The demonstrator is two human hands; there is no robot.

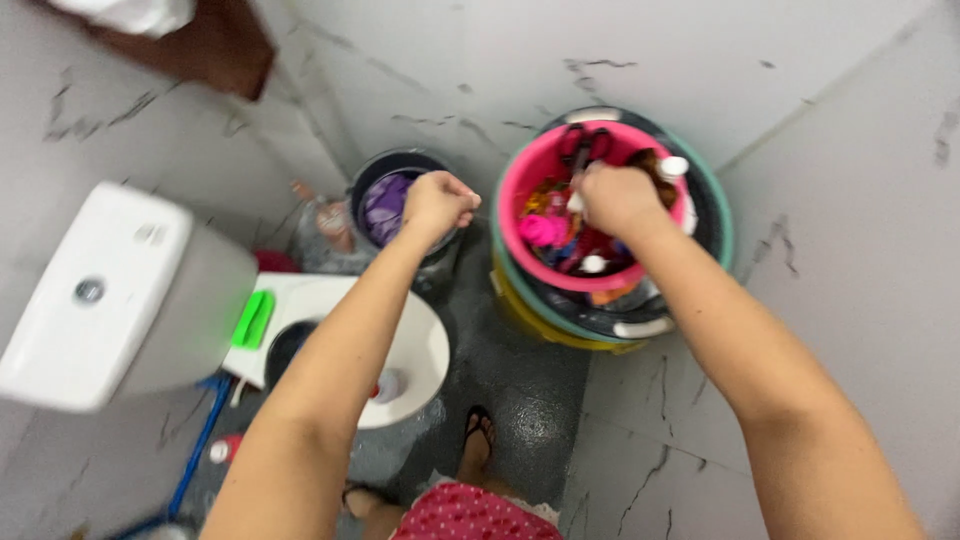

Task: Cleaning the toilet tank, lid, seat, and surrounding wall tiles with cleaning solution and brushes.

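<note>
My left hand (437,203) is closed in a fist above the rim of a dark bucket (372,173) holding purple cloth (385,208); whether it holds anything I cannot tell. My right hand (617,197) reaches into a pink basin (512,185) and grips a small white item whose kind is unclear. The pink basin is full of colourful bottles and small things, among them a white-capped bottle (673,167). It rests on stacked basins, a teal one (722,215) and a yellow one (520,312) below.
A white toilet with its cistern (110,295) and bowl (420,350) stands at the left, with a green brush (253,318) on it. A blue handle (200,440) leans by the wall. My sandalled foot (478,440) is on the dark speckled floor. White marbled walls close in on both sides.
</note>
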